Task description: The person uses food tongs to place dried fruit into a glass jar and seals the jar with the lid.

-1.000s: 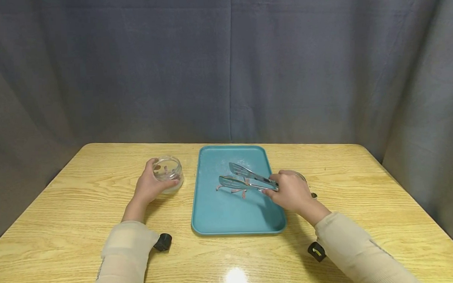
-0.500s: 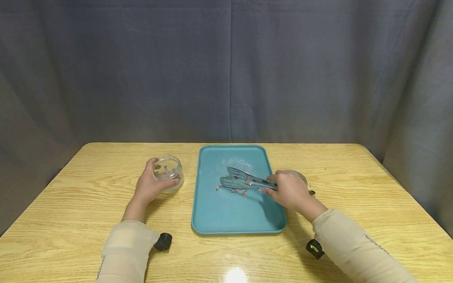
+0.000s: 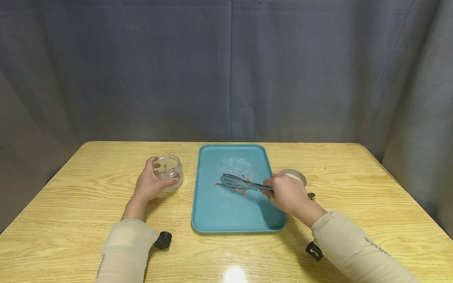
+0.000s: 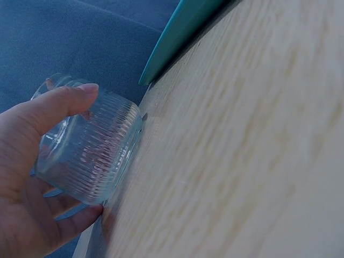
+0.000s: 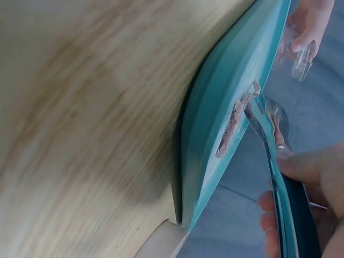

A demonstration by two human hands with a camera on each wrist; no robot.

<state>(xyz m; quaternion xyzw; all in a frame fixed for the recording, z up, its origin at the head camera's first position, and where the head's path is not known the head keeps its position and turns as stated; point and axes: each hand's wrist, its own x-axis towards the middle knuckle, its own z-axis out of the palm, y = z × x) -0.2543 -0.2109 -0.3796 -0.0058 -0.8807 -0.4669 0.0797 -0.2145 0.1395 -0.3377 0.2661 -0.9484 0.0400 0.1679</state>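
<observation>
Head view: the teal tray [image 3: 236, 218] lies on the wooden tabletop [image 3: 75, 209], its far edge close to the tabletop's far edge. Between the tray's left edge and the tabletop's left edge, the left hand [image 3: 150, 186] grasps an upright glass jar [image 3: 176, 175] containing pinkish pieces. The right hand [image 3: 289, 193], at the tray's right edge, grasps metal tongs [image 3: 246, 184], blades together and directed toward the tray's left edge. Reddish strips [image 3: 243, 193] lie under and around the blades near the tray's middle; a white powdery patch [image 3: 234, 163] extends toward its far edge. A glass container [image 3: 297, 177], partly hidden by the right hand, stands just outside the tray's right edge.

Left wrist view: the thumb crosses the jar's wall, with fingers on the opposite side; the base lies at the tabletop.

Right wrist view: thumb and fingers clasp the tongs' handles; the blade tips reach the strips. Whether any is pinched cannot be told.
</observation>
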